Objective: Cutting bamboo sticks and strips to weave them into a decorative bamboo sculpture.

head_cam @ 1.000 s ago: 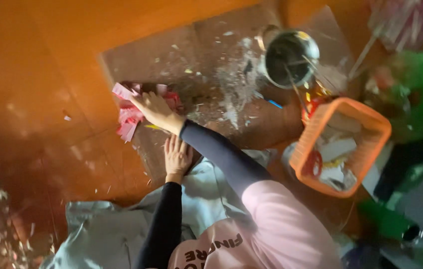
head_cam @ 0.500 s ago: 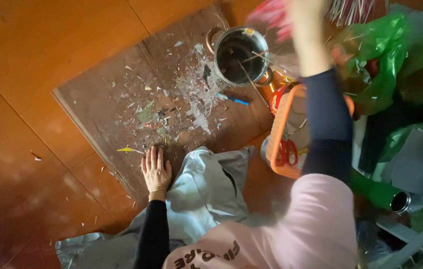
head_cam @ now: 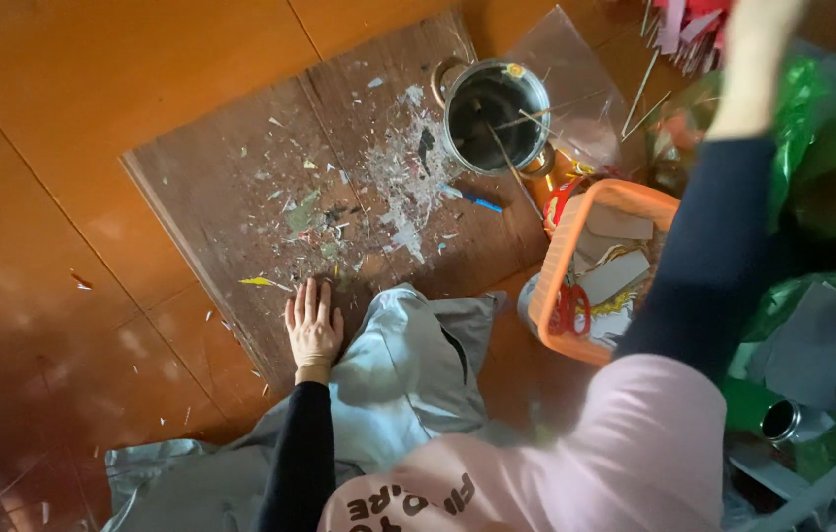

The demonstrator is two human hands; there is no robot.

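Looking down, the left hand lies flat, fingers spread and gripping nothing, palm down on the near edge of a brown board on the orange floor. The board's worn and scratched, littered with pale paper scraps and dried smears, thickest toward its far right side, with a yellow sliver just left of the fingertips. Right behind the wrist sits a crumpled pale grey cloth, touching the board's edge.

The right hand is lifted to the top right, up by a bunch of pink paper strips, but it's blurred and cut off by the frame, so I can't tell if it's closed on them or not.

Other stuff: a metal pot with thin sticks in it at the far corner of the board, a small blue thing just in front of it, an orange basket holding red-handled scissors and card pieces. Green plastic bags pile up on the right, and the raised dark sleeve blocks a good part of them and the basket's far side. A green can lies lower right, half tucked under clutter.
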